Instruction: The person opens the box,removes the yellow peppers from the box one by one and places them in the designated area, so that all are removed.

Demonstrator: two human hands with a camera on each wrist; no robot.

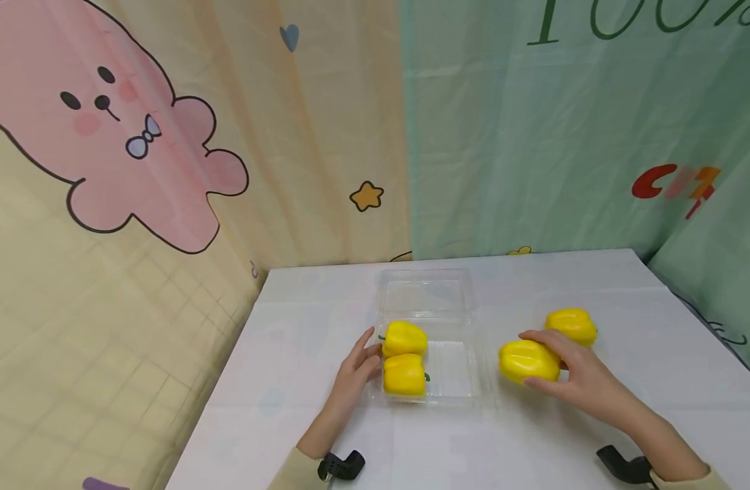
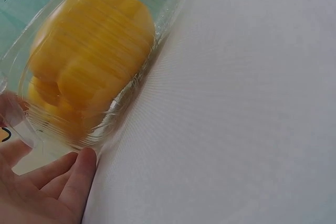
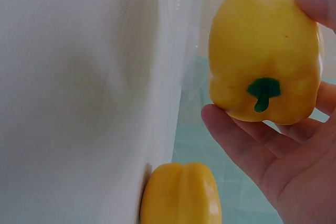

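My right hand (image 1: 580, 371) grips a yellow bell pepper (image 1: 528, 361) between thumb and fingers, to the right of a clear plastic clamshell box (image 1: 457, 367). Its green stem (image 3: 264, 92) faces the right wrist camera. Behind that hand another yellow bell pepper (image 1: 572, 325) lies on the table. Two more yellow bell peppers, a rear one (image 1: 405, 338) and a front one (image 1: 404, 375), sit side by side in the left half of the box. At the box's left wall is my left hand (image 1: 354, 367), its fingertips (image 2: 86, 157) right at the plastic.
The box's transparent lid (image 1: 424, 296) lies folded back toward the rear of the white table (image 1: 289, 327). A printed curtain (image 1: 326, 136) hangs behind the table and along its sides. Black straps with camera mounts (image 1: 341, 466) circle both wrists.
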